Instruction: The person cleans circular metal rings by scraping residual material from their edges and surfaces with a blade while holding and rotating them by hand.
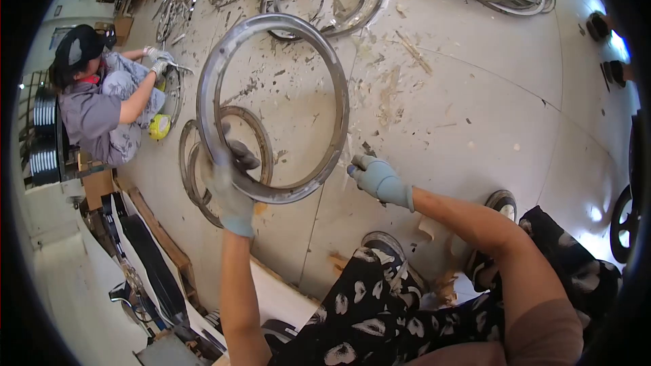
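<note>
My left hand (229, 193), in a grey-blue work glove, is closed around the lower left of a bare metal wheel rim (341, 105). The rim is held up off the floor, its broad ring facing me. To the right of the rim and apart from it, my right hand (380, 177) is gloved too and closed around a small tool (351, 170). Only a blue end of that tool shows; its kind is hidden by the fingers. Behind my left hand, smaller rims (261, 132) lie on the floor, partly covered by the held rim.
Several rims (515, 0) lie stacked at the back right, and more (366, 20) at the back middle. Scraps (390, 95) litter the tiled floor. A person (102, 108) crouches at left, gloved hands at another rim. A long wooden board (159, 230) lies at lower left.
</note>
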Demonstrator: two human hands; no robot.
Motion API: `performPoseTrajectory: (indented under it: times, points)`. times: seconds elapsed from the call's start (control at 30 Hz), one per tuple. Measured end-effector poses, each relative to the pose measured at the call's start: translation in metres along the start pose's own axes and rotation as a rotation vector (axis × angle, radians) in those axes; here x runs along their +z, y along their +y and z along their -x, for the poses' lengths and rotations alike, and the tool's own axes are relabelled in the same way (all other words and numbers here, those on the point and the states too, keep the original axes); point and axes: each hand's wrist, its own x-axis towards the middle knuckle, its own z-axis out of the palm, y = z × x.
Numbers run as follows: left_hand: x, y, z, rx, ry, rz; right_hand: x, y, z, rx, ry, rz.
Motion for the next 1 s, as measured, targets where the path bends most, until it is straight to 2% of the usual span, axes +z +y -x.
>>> performPoseTrajectory:
  times: [0.07,0.1,0.13,0.23,0.37,0.43,0.47,0.53,0.57,0.63,0.73,0.77,0.8,0.87,0.97,1.0]
  points:
    - [-0.005,0.002,-0.021,-0.303,0.029,0.091,0.001,-0.004,-0.001,0.039,-0.044,-0.003]
    - [0.004,0.007,-0.024,-0.325,0.132,-0.014,0.003,-0.003,-0.007,-0.001,0.021,0.085]
    - [0.006,0.006,-0.023,-0.326,0.135,-0.009,0.003,-0.003,-0.014,-0.045,0.088,0.174]
    - [0.008,0.005,-0.011,-0.256,0.144,-0.065,-0.008,-0.011,-0.039,-0.002,0.092,0.348]
    - [0.019,0.005,0.01,-0.101,0.036,-0.029,0.024,-0.022,-0.018,0.08,0.005,0.296]
    - [0.014,0.007,0.017,-0.072,-0.037,-0.088,0.052,-0.03,0.007,-0.192,-0.01,0.119]
    - [0.013,0.008,0.019,-0.071,-0.038,-0.088,0.047,-0.021,-0.007,-0.192,-0.008,0.118]
    - [0.016,0.008,0.022,-0.022,-0.034,-0.052,0.027,0.001,-0.05,0.076,-0.056,0.293]
    - [0.015,0.006,0.024,-0.021,-0.03,-0.048,0.037,0.011,-0.046,0.076,-0.056,0.299]
    - [0.009,0.006,0.027,-0.041,-0.036,-0.067,0.063,0.013,-0.016,-0.288,0.032,0.043]
    - [0.0,-0.004,0.029,-0.064,0.046,-0.042,0.067,-0.021,-0.001,-0.164,-0.095,0.09]
    - [-0.004,-0.009,0.032,-0.059,0.05,-0.043,0.067,-0.001,-0.022,-0.085,-0.088,0.116]
    - [-0.007,-0.014,0.038,-0.048,0.046,-0.043,0.072,0.012,-0.028,-0.086,-0.093,0.123]
    - [-0.008,-0.017,0.045,-0.043,0.041,-0.049,0.085,0.028,-0.03,-0.232,-0.007,-0.062]
    - [-0.008,-0.011,0.046,0.004,-0.045,-0.035,0.092,-0.038,0.025,-0.188,-0.08,-0.174]
    - [-0.013,-0.017,0.051,-0.002,-0.061,-0.042,0.082,-0.034,0.013,-0.194,-0.084,-0.179]
